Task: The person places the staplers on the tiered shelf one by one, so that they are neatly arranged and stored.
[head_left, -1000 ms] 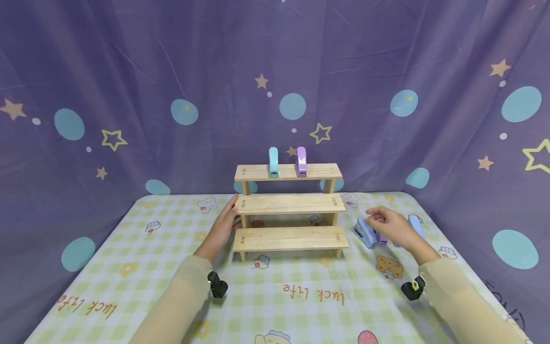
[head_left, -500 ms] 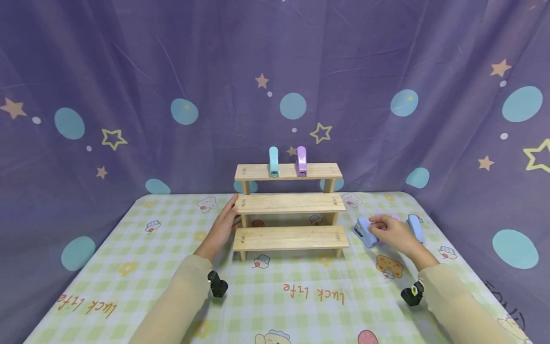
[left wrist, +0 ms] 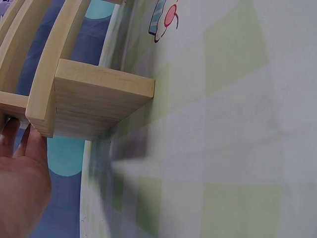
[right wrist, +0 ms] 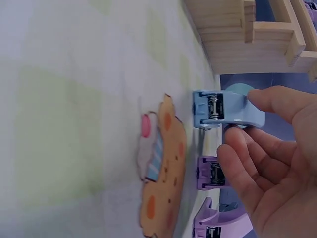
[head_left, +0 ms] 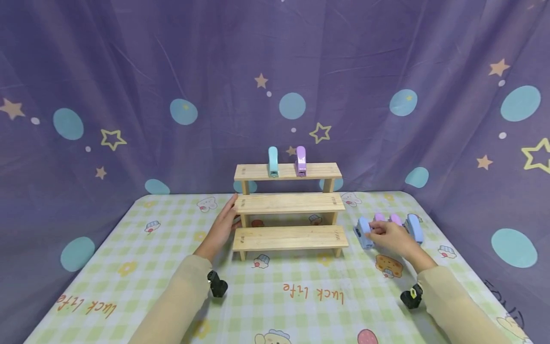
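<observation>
A three-tier wooden display shelf (head_left: 290, 204) stands mid-table. My left hand (head_left: 221, 231) holds its left end at the middle board; in the left wrist view the fingertips (left wrist: 34, 141) meet the wood, partly hidden behind it. To the right of the shelf, my right hand (head_left: 390, 237) pinches the upper part of a small blue stapler (right wrist: 233, 108), thumb on one side and fingers on the other. The stapler rests on the table. Just beyond it are a purple stapler (right wrist: 210, 172) and another purple stapler (right wrist: 223, 225), partly hidden by the hand in the head view.
A second blue stapler (head_left: 414, 228) stands right of the purple ones. On the top board sit a turquoise stapler (head_left: 273, 161) and a purple stapler (head_left: 301, 161). A checked cloth (head_left: 172, 296) covers the table, with a purple curtain (head_left: 206, 71) behind.
My right hand has drawn slightly back and down onto the near blue stapler, which has turned a little straighter. The purple staplers behind show more. The left hand has stayed on the shelf.
</observation>
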`<state>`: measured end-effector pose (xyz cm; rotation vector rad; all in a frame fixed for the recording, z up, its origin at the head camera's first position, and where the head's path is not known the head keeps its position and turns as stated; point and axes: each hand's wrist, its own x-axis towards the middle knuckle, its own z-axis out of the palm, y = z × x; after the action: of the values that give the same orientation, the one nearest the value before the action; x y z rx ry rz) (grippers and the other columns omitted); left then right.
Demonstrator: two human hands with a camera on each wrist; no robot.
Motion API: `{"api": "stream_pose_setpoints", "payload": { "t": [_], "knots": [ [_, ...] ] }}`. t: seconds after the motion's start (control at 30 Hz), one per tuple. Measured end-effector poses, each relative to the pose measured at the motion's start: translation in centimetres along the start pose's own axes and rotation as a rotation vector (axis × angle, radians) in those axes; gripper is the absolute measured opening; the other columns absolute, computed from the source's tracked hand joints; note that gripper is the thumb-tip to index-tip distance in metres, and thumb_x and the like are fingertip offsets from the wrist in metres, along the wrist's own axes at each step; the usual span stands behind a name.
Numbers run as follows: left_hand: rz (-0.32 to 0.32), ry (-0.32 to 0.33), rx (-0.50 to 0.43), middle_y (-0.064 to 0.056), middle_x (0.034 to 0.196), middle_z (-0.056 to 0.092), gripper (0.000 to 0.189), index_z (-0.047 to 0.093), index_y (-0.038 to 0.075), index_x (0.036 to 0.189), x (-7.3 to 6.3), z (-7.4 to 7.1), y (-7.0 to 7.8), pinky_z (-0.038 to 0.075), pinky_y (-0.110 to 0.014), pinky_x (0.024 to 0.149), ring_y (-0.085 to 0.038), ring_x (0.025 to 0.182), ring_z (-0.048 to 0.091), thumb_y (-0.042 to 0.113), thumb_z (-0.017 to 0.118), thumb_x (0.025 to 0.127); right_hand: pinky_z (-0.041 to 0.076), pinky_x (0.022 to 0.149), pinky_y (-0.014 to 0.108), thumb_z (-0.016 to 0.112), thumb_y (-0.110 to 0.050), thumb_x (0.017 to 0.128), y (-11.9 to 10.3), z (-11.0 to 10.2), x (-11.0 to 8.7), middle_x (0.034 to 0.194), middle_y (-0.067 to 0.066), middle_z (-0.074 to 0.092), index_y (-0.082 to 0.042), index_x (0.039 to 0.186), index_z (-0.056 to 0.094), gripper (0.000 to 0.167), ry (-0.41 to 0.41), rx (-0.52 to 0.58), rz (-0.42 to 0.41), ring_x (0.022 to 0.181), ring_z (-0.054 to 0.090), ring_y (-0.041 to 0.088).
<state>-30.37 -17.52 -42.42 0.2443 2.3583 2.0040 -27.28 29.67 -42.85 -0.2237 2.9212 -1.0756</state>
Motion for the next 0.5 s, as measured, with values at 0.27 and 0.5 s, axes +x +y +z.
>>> {"api": "stream_pose_setpoints", "payload": {
  "t": [0.27, 0.5],
  "knots": [
    [-0.004, 0.005, -0.005, -0.008, 0.165, 0.019, 0.054, 0.013, 0.033, 0.162, 0.0, -0.1, 0.0, 0.032, -0.050, 0.116, -0.032, 0.145, 0.030, 0.036, 0.029, 0.111, 0.056, 0.079, 0.045, 0.072, -0.038, 0.094, -0.2, 0.7, -0.2, 0.098, 0.007, 0.071, 0.010, 0.129, 0.061, 0.060, 0.047, -0.092, -0.010, 0.089, 0.065, 0.023],
    [-0.022, -0.028, -0.016, -0.010, 0.166, 0.014, 0.055, 0.009, 0.027, 0.163, -0.7, 0.0, 1.5, 0.029, -0.050, 0.117, -0.033, 0.147, 0.025, 0.031, 0.028, 0.112, 0.058, 0.075, 0.042, 0.069, -0.042, 0.095, -0.3, 0.9, -0.4, 0.091, 0.004, 0.072, 0.011, 0.126, 0.061, 0.062, 0.022, -0.062, 0.042, 0.076, 0.068, 0.017]
  ]
}}
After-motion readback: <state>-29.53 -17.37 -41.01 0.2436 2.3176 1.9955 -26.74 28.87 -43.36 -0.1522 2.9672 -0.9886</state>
